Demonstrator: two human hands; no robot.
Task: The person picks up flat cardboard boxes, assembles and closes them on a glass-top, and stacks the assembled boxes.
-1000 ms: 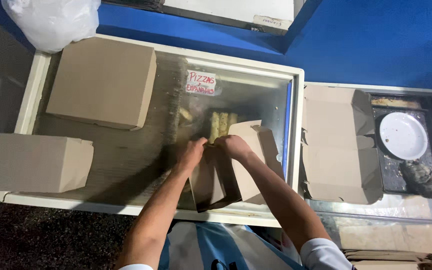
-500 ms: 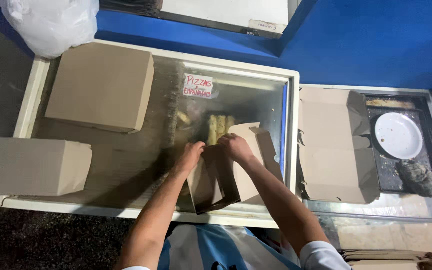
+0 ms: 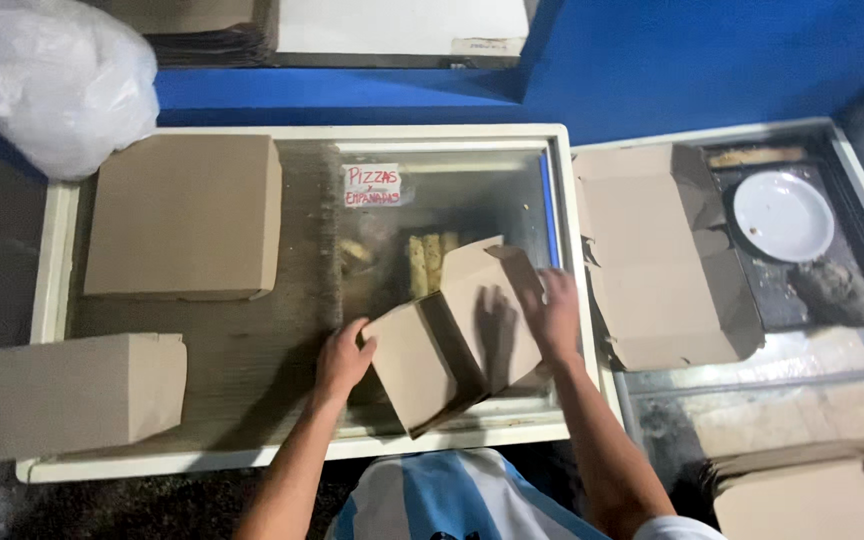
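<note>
**Two hands on a half-folded cardboard box**

Two hands work one package. The left hand (image 3: 340, 358) grips the left edge of a half-folded cardboard box (image 3: 457, 335), its fingers curled over the rim and the thumb against the outer wall. The right hand (image 3: 555, 312) lies against the box's right flap, fingers stretched and close together, pressing flat rather than pinching. The box is plain brown, open at the top, tilted, and rests on the glass lid of a white-framed chest freezer (image 3: 52, 300), near its front right corner.

Behind the box, stuck to the glass, is a small white rectangular sign (image 3: 372, 185) with red handwriting. On the freezer's left half sits a closed square brown box (image 3: 184, 215); a second closed box (image 3: 77, 392), longer and flatter, lies at the front left corner, overhanging the frame.

To the right, on a neighbouring freezer, lies an unfolded flat cardboard blank (image 3: 647, 255), and beyond it a round white plate (image 3: 782, 215). A white plastic bag (image 3: 52, 80) bulges at the far left corner, against a blue wall (image 3: 702, 60).
</note>
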